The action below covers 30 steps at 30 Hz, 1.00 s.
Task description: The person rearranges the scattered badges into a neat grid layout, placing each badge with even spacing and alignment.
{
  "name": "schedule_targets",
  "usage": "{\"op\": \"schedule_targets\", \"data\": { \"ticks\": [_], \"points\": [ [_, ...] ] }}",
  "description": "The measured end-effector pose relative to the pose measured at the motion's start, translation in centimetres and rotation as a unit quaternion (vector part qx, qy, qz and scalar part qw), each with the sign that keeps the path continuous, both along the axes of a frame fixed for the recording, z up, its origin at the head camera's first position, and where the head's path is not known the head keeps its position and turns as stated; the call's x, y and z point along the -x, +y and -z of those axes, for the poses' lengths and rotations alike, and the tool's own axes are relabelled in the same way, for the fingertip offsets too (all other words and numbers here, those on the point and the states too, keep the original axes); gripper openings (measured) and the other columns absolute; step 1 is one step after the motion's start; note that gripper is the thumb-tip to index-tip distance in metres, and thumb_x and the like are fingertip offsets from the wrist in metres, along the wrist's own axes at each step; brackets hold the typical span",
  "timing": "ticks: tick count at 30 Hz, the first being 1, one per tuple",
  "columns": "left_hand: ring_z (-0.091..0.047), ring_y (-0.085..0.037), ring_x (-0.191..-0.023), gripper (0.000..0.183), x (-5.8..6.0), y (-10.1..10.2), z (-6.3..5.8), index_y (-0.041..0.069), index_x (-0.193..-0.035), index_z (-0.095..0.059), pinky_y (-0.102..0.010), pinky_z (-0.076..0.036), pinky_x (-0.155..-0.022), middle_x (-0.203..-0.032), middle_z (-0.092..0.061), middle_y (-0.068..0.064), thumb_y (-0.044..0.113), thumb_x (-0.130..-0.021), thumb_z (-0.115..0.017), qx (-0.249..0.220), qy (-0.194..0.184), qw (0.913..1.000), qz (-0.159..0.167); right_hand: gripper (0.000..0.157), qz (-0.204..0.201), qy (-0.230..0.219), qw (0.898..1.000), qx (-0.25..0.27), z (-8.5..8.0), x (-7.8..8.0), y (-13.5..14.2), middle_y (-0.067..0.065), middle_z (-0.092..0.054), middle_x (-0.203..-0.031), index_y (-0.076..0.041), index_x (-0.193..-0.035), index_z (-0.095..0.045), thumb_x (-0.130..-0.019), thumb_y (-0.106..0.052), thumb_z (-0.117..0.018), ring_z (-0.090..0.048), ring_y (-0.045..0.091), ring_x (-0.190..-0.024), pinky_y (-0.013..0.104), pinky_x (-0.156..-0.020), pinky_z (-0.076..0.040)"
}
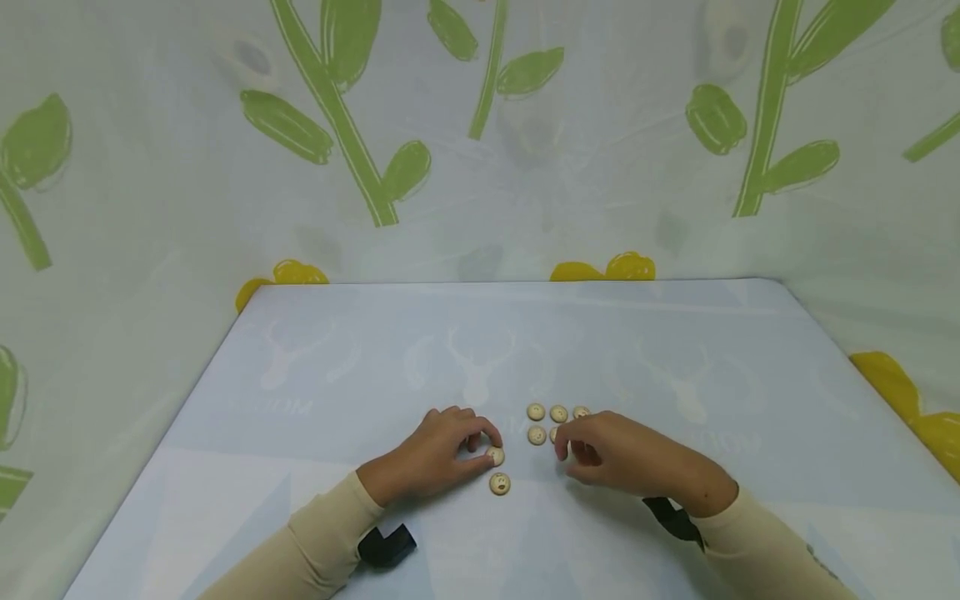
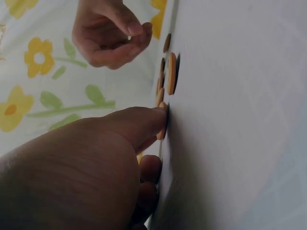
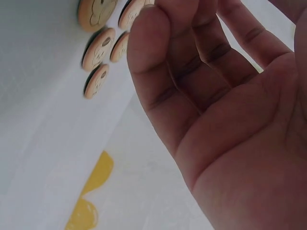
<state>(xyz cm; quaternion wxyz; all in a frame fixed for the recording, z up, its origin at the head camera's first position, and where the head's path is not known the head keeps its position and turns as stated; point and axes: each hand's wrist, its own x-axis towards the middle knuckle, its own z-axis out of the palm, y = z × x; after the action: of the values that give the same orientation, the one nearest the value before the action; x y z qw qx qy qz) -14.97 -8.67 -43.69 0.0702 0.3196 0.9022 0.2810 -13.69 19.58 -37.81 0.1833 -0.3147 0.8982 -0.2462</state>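
Note:
My left hand point(image 1: 438, 454) pinches a small round wooden disc point(image 1: 496, 456) between thumb and fingers, at the table surface. In the left wrist view the thumb lies against that disc's edge. Just nearer to me lies another wooden disc point(image 1: 499, 483) with a dark printed figure. My right hand point(image 1: 618, 450) hovers over the right end of a group of discs, fingers loosely curled and nothing seen between them. That group forms two rows, with one disc point(image 1: 536, 435) at the near left and another point(image 1: 536, 412) behind it. The right hand partly covers some. Face-like drawings show on the discs point(image 3: 99, 49) in the right wrist view.
The table point(image 1: 300, 400) has a pale blue and white cover with faint deer-head prints. Behind it hangs a whitish cloth point(image 1: 600, 167) with green leaves and yellow flowers. Black straps point(image 1: 386, 547) sit at both wrists by the beige sleeves point(image 1: 322, 533).

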Motion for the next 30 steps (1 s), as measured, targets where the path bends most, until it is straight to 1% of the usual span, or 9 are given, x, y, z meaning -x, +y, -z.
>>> {"op": "schedule_targets", "data": {
  "ticks": [6, 11, 17, 24, 30],
  "points": [
    [-0.044, -0.004, -0.080, 0.012, 0.1, 0.1, 0.1, 0.031, -0.105, -0.068, -0.032, -0.028, -0.077, -0.081, -0.049, 0.014, 0.037, -0.095, -0.068, 0.005, 0.003, 1.0000, 0.002, 0.014, -0.001, 0.016, 1.000, 0.001, 0.0, -0.4, -0.5, -0.014, -0.051, -0.072, -0.021, -0.100, -0.068, -0.090, -0.013, -0.073, -0.048, 0.001, -0.068, 0.020, -0.063, -0.045],
    [-0.044, -0.004, -0.079, 0.012, 0.0, 0.0, 0.0, 0.031, -0.106, -0.068, -0.033, -0.028, -0.077, -0.081, -0.049, 0.014, 0.037, -0.095, -0.067, 0.003, -0.006, 1.0000, 0.000, 0.019, -0.012, 0.021, 1.000, 0.003, 0.1, -0.7, -1.0, -0.017, -0.054, -0.075, -0.021, -0.108, -0.070, -0.090, -0.016, -0.074, -0.049, 0.000, -0.068, 0.020, -0.064, -0.046],
    [-0.044, -0.004, -0.080, 0.011, 0.1, 0.0, 0.1, 0.031, -0.106, -0.067, -0.032, -0.028, -0.077, -0.081, -0.049, 0.014, 0.035, -0.095, -0.068, -0.004, 0.001, 1.0000, 0.001, 0.018, -0.025, 0.052, 0.998, 0.010, 0.4, -0.7, -1.2, -0.018, -0.055, -0.079, -0.020, -0.107, -0.069, -0.091, -0.013, -0.073, -0.048, -0.001, -0.066, 0.019, -0.064, -0.045],
    [-0.045, -0.004, -0.081, 0.011, 0.0, -0.1, 0.2, 0.031, -0.105, -0.068, -0.033, -0.028, -0.078, -0.081, -0.049, 0.014, 0.036, -0.096, -0.067, -0.002, -0.011, 0.9999, -0.001, 0.020, -0.028, 0.043, 0.999, 0.014, 0.6, -0.9, -1.7, -0.017, -0.058, -0.084, -0.020, -0.109, -0.071, -0.090, -0.013, -0.073, -0.050, -0.002, -0.067, 0.018, -0.062, -0.046],
    [-0.045, -0.004, -0.081, 0.011, -0.1, -0.1, 0.1, 0.030, -0.105, -0.068, -0.033, -0.029, -0.079, -0.081, -0.049, 0.015, 0.035, -0.096, -0.067, -0.008, -0.007, 0.9999, 0.002, 0.020, -0.029, 0.045, 0.998, 0.014, 0.8, -1.1, -2.0, -0.016, -0.061, -0.090, -0.020, -0.110, -0.073, -0.091, -0.014, -0.072, -0.050, -0.003, -0.068, 0.017, -0.062, -0.046]
  ]
}}
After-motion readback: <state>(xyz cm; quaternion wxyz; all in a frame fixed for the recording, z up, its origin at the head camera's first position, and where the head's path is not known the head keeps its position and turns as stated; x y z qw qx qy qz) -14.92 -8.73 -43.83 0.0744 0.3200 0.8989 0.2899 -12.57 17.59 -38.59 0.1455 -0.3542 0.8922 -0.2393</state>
